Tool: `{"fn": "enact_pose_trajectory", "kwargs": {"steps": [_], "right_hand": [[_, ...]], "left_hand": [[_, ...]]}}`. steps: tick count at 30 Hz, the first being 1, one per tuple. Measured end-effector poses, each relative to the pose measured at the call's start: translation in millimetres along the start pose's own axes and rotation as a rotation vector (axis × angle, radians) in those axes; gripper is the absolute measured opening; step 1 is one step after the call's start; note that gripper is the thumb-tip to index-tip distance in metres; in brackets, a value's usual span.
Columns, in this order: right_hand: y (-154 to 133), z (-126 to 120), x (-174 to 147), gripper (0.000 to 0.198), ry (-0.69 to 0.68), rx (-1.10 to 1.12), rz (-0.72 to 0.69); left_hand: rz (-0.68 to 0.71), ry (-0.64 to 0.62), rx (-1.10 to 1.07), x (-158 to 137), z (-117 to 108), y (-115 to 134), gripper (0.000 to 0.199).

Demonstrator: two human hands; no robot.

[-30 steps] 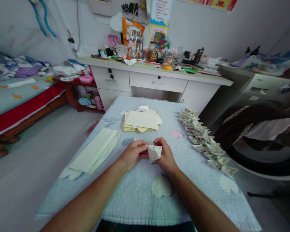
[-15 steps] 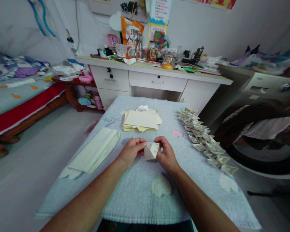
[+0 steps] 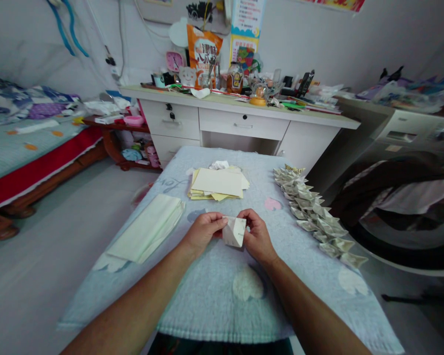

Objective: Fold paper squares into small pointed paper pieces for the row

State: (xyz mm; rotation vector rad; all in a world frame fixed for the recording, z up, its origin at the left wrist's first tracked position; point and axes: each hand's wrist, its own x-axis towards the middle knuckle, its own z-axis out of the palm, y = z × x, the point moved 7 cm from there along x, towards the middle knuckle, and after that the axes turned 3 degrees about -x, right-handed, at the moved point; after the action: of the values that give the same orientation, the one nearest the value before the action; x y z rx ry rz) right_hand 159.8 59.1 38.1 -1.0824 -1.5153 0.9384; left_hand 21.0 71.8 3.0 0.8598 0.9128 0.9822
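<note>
Between my hands, above the cloth-covered table [image 3: 207,296], is a small folded paper [image 3: 234,231], pale with faint print and a diagonal crease. My left hand [image 3: 206,230] pinches its upper left edge, thumb on top. At the paper's right edge, my right hand [image 3: 258,235] grips with curled fingers, partly hidden behind it. Beyond the hands lies a stack of cream and yellow paper sheets [image 3: 217,182]. A pile of long pale folded sheets [image 3: 148,229] rests left of my left hand. Several folded paper pieces with pointed tips [image 3: 314,212] stand in rows at the right.
A crumpled white tissue [image 3: 219,164] lies behind the paper stack. The white desk [image 3: 222,121] behind the table carries a jar [image 3: 235,79], an orange bag [image 3: 203,49] and clutter. A bed [image 3: 29,143] stands at left, and a washing machine [image 3: 410,143] with its door open at right.
The folded paper has turned slightly and now shows flatter between my hands. My right fingers have shifted a little along its right edge. The whole view has moved slightly.
</note>
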Motion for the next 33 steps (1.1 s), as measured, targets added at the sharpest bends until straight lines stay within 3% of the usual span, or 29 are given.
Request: {"fn": "enact_pose_trajectory", "kwargs": {"steps": [5, 12, 21, 30, 33], "right_hand": [[5.9, -2.5, 2.4, 0.014, -0.047, 0.111, 0.117], [14.3, 5.7, 2.9, 0.028, -0.138, 0.118, 0.171], [19.1, 12.2, 2.4, 0.027, -0.179, 0.113, 0.182], [21.6, 12.1, 1.1, 0.029, -0.180, 0.152, 0.190], [23.1, 9.6, 2.2, 0.029, -0.140, 0.169, 0.205]], "left_hand": [[0.062, 0.063, 0.027, 0.7, -6.8, 5.7, 0.026], [0.134, 0.040, 0.118, -2.1, -3.2, 13.7, 0.025], [0.191, 0.082, 0.190, -0.1, -6.8, 17.8, 0.023], [0.113, 0.082, 0.020, 4.7, -7.9, 3.1, 0.030], [0.150, 0.074, 0.003, 3.5, -6.9, 5.3, 0.037]]}}
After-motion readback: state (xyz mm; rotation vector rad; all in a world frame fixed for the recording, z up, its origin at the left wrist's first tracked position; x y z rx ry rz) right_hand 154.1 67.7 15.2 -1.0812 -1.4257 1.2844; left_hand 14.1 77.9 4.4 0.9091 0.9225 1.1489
